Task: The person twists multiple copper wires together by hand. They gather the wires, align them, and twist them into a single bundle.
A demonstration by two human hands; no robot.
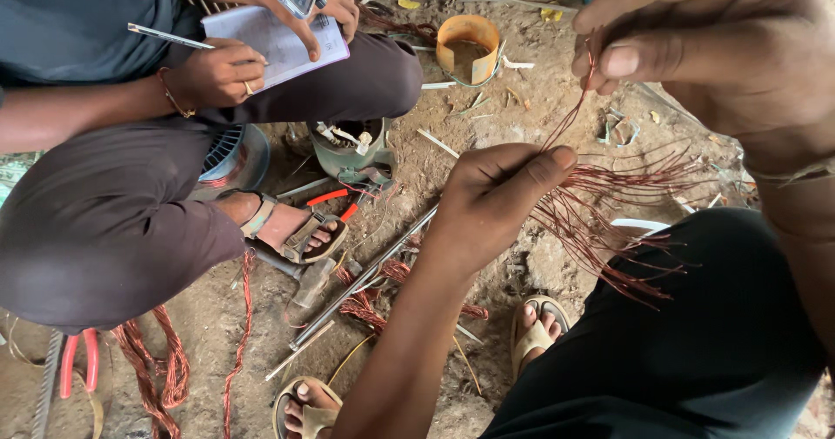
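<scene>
Your left hand (487, 197) clenched the copper wire bundle (609, 217); your right hand (696, 48) pinched a few strands (570, 117) — best drawn out slowly, untangled

Both hands, left hand (491, 191) and right hand (696, 39), pinch copper wire strands (609, 204).

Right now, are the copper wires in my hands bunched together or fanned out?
Both: the left hand pinches the copper wires into a bunch, their free ends fanning out beyond it. The right hand pulls a few strands up.
</scene>
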